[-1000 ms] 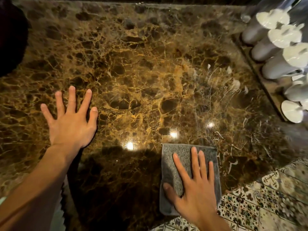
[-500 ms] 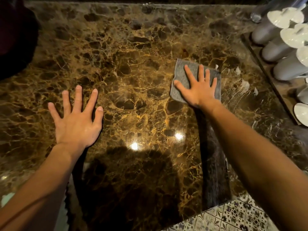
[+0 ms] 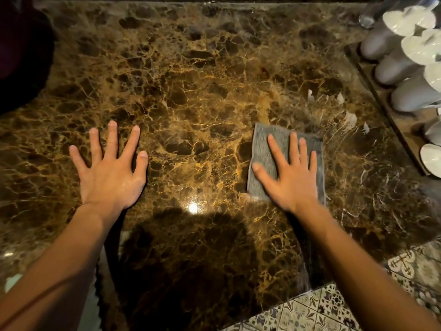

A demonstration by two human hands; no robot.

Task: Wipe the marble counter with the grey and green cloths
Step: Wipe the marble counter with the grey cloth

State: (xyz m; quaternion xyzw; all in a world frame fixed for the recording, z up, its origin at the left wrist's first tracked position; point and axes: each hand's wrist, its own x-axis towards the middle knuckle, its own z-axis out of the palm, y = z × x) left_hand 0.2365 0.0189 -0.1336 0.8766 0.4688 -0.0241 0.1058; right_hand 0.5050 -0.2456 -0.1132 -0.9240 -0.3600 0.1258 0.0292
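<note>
A dark brown marble counter with gold veins fills the view. A folded grey cloth lies flat on it, right of centre. My right hand presses palm-down on the cloth, fingers spread, covering most of it. My left hand rests flat on the bare marble to the left, fingers apart, holding nothing. No green cloth is in view. Wet streaks and small white smears show on the marble to the right of the cloth.
A wooden tray at the right edge holds several grey bottles with white caps. A dark rounded object sits at the far left. Patterned floor tiles show beyond the counter's near right edge.
My right hand pushed the grey cloth from the near edge out to the far middle of the counter, then drew it back partway. My left hand stayed planted.
</note>
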